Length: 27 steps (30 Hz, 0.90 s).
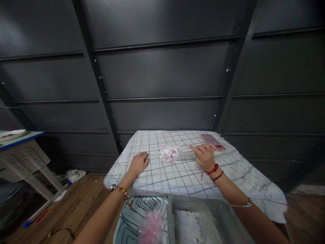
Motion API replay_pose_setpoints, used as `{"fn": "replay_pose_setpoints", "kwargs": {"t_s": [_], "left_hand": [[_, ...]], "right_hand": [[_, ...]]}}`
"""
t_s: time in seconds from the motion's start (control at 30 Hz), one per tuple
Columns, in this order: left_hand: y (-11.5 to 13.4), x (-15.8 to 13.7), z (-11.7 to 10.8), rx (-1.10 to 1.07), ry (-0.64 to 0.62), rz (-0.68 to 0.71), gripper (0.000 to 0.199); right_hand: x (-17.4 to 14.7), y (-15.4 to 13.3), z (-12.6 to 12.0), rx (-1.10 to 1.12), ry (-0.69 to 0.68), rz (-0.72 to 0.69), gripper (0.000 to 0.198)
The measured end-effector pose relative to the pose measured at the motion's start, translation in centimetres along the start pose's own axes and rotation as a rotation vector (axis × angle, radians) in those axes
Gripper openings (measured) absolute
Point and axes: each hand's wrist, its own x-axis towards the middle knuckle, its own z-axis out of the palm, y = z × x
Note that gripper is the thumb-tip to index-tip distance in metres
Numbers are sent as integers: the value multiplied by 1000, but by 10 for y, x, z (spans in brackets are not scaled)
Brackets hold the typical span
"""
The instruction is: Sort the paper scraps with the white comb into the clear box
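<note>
My left hand (139, 163) lies on the checked white tablecloth (154, 176), fingers resting on the cloth and nothing seen in them. My right hand (205, 157) is closed on a thin white flat piece (186, 155) with a row of small marks or slots along it; its exact kind I cannot make out. The left end of that piece touches or nearly touches a small heap of white and pink paper scraps (167, 152). Just beyond my right hand lies a phone-like flat thing (212, 140) with a pinkish edge.
Below the near table edge stands a grey plastic bin (215, 210) holding white paper scraps (188, 225). Beside it, a pink bundle in clear plastic (151, 228) rests on a patterned teal cloth (127, 217). A desk (25, 139) is at left; a dark panelled wall (162, 74) rises behind.
</note>
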Motion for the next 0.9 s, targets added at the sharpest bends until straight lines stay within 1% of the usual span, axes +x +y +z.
{"fn": "replay_pose_setpoints", "kwargs": {"t_s": [0.1, 0.27, 0.4, 0.5, 0.57, 0.7, 0.8, 0.9], "left_hand": [[0, 0, 0, 1, -5, -1, 30], [2, 0, -3, -21, -6, -11, 30], [3, -1, -4, -37, 2, -14, 30], [3, -1, -4, -38, -4, -25, 30], [3, -1, -4, -34, -6, -26, 30], [4, -1, -4, -26, 0, -10, 30], [3, -1, -4, -39, 4, -4, 31], [3, -1, -3, -46, 6, -4, 31]], "right_hand": [[-1, 2, -1, 0, -15, 18, 36], [-1, 2, -1, -7, -23, -16, 36], [0, 2, -1, -15, -65, -12, 39], [0, 2, -1, -27, -47, 17, 38], [0, 2, -1, -28, -35, 13, 36], [1, 1, -1, -19, -59, -24, 35], [1, 1, -1, -28, -78, 2, 36], [0, 2, 0, -24, -61, 18, 36]]}}
